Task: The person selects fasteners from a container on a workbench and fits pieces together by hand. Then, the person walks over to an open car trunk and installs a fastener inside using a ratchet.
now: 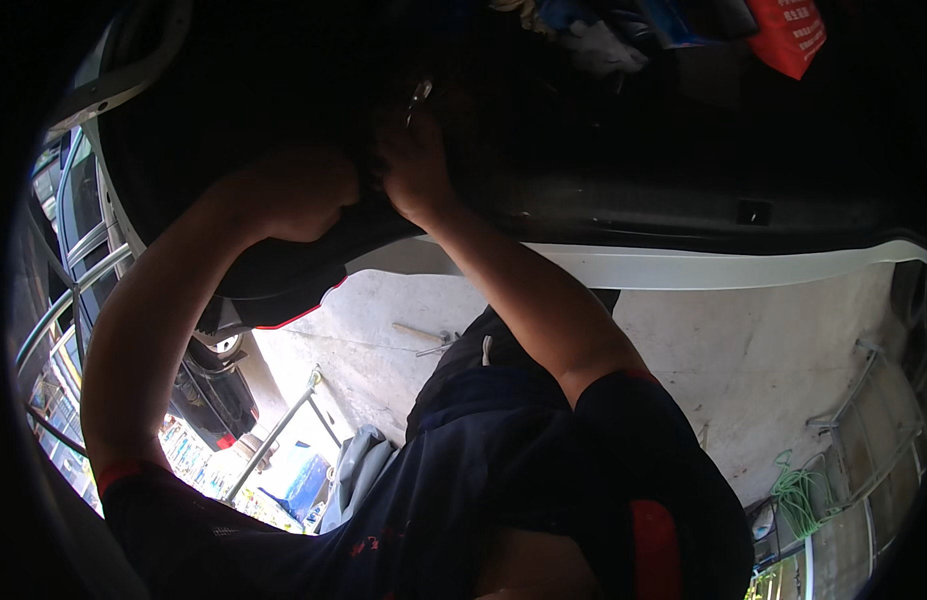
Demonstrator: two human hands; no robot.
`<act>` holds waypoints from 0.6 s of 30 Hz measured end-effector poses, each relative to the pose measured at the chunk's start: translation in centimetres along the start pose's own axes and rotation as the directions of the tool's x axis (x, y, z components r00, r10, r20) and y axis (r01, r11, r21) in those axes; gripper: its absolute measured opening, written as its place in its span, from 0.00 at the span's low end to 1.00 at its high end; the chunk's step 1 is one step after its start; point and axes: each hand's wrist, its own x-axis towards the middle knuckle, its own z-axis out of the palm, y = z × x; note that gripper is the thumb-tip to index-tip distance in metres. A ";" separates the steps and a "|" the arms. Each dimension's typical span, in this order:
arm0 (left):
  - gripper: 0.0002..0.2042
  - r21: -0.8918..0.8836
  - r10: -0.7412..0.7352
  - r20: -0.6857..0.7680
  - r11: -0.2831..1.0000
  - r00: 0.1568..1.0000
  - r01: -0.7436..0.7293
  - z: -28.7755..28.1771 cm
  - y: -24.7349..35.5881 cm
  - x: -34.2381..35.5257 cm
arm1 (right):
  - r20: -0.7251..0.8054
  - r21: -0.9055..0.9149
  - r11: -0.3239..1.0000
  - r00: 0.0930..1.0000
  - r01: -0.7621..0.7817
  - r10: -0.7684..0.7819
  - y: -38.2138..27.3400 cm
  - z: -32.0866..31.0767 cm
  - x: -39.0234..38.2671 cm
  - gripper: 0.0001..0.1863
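Both my arms reach into the dark interior of a car's boot. My left hand point(314, 195) is curled into a closed shape, close beside the right one; what its fingers hold, if anything, is lost in shadow. My right hand point(416, 175) points away from me with its fingers closed around a small shiny metal piece point(421, 93), whose kind is too dark to make out. Black trim lines the boot, and its sill point(674, 205) runs below my right hand.
At the far right of the boot lie a red packet point(789, 38), a blue package point(689, 20) and a pale crumpled bag point(606, 48). The white bumper edge point(704, 268) crosses under my right forearm. Tools point(429, 337) and a green coiled hose point(802, 500) lie outside on the floor.
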 end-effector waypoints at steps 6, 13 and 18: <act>0.07 -0.013 -0.003 -0.009 1.000 1.000 0.003 0.7 -0.4 0.4 | 0.186 0.135 0.984 0.979 -0.115 0.089 -3.4 -1.9 3.5 0.13; 0.09 -0.075 -0.077 0.023 0.994 0.997 0.079 0.8 -0.4 0.0 | 0.094 -0.079 0.959 0.956 -0.271 0.278 -0.6 -0.1 -0.5 0.15; 0.10 -0.002 -0.050 0.071 0.999 0.996 0.050 -2.0 1.3 -0.3 | -0.106 0.310 0.933 0.968 -0.183 0.225 -0.2 -1.7 1.8 0.17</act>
